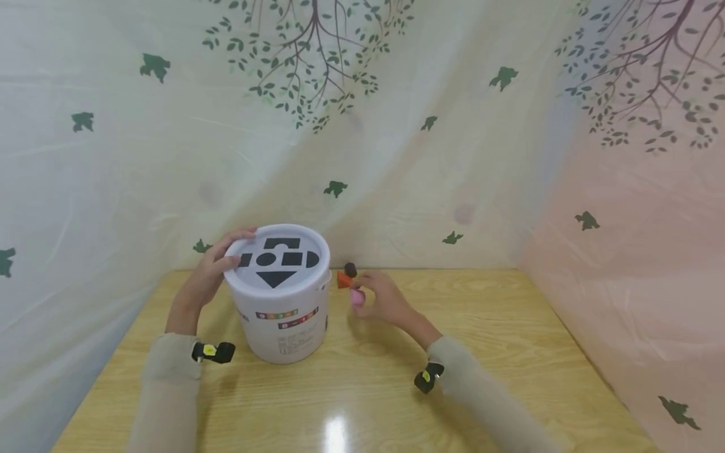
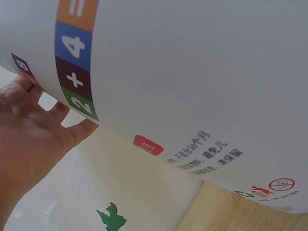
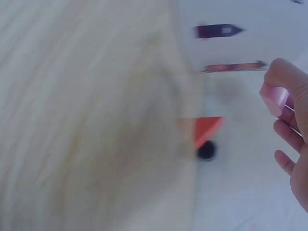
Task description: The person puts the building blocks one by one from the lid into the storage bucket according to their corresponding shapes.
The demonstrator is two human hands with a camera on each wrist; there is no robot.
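Observation:
A white bucket (image 1: pixel 283 327) stands on the table with a lid (image 1: pixel 289 283) that has several dark shaped holes. My left hand (image 1: pixel 206 274) rests against its upper left side, thumb and fingers over the lid's rim. In the left wrist view, extended fingers of the left hand (image 2: pixel 36 130) touch the printed side of the bucket (image 2: pixel 192 86). Right of the bucket, my right hand (image 1: pixel 387 302) pinches a pink block (image 1: pixel 357 297) between thumb and fingers. Just beyond it are an orange-red triangular block (image 1: pixel 343 280) and a small black round piece (image 1: pixel 350 270).
The wooden table (image 1: pixel 453 340) meets a hanging cloth (image 1: pixel 385 207) printed with green birds and branches along its back edge. A pinkish cloth side (image 1: pixel 623 251) runs down the right. Both wrists wear small black cameras.

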